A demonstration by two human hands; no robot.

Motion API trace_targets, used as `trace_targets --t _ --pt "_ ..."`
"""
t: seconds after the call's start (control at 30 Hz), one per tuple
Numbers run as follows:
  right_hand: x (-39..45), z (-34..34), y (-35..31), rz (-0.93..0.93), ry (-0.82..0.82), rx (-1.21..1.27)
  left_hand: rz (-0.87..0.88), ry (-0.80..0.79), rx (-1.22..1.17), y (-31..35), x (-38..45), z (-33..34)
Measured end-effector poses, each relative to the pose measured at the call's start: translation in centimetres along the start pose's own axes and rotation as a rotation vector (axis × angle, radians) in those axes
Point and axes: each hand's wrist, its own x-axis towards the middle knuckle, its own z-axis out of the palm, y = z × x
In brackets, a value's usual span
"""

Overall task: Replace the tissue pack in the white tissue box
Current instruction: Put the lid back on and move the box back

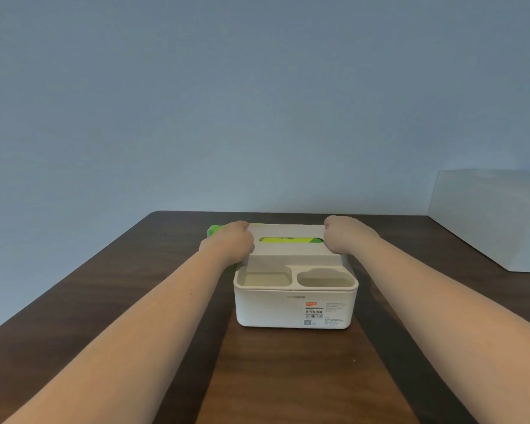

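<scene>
The white tissue box [294,304] stands on the dark wooden table, its labelled front towards me, with two open compartments along the near top. Its raised lid [288,249] has a slot showing a green tissue pack [291,239] inside. My left hand [228,241] grips the lid's left end and my right hand [346,235] grips its right end, fingers curled over the edges. Another green tissue pack [214,230] lies behind the box at the left, mostly hidden by my left hand.
The wooden table [120,301] runs back to a blue-grey wall. A large white box [490,218] sits at the right rear of the table.
</scene>
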Motion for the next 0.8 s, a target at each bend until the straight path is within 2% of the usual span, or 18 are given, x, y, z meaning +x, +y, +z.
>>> trace_targets --t 0.07,0.2,0.43,0.53,0.63,0.8 --pt "-0.5 -0.1 -0.1 0.024 0.006 0.018 0.006 0.018 -0.037 -0.2 -0.1 0.2" --pt "-1.7 -0.1 0.2 0.083 0.005 0.115 -0.012 0.061 -0.267 -1.0 -0.8 1.0" --pt "-6.1 -0.4 0.6 0.040 -0.001 0.181 -0.025 -0.077 -0.234 -2.9 -4.1 1.1" --pt "-7.9 -0.2 0.8 0.055 -0.013 0.234 0.007 -0.073 -0.178 -3.4 -5.2 1.1" --pt "-9.3 0.2 1.5 0.022 -0.060 0.289 0.019 -0.047 -0.140 -3.7 -5.9 1.3" --pt "-10.7 1.1 3.5 0.025 -0.253 0.328 -0.025 0.002 -0.195 -3.6 -6.4 1.6"
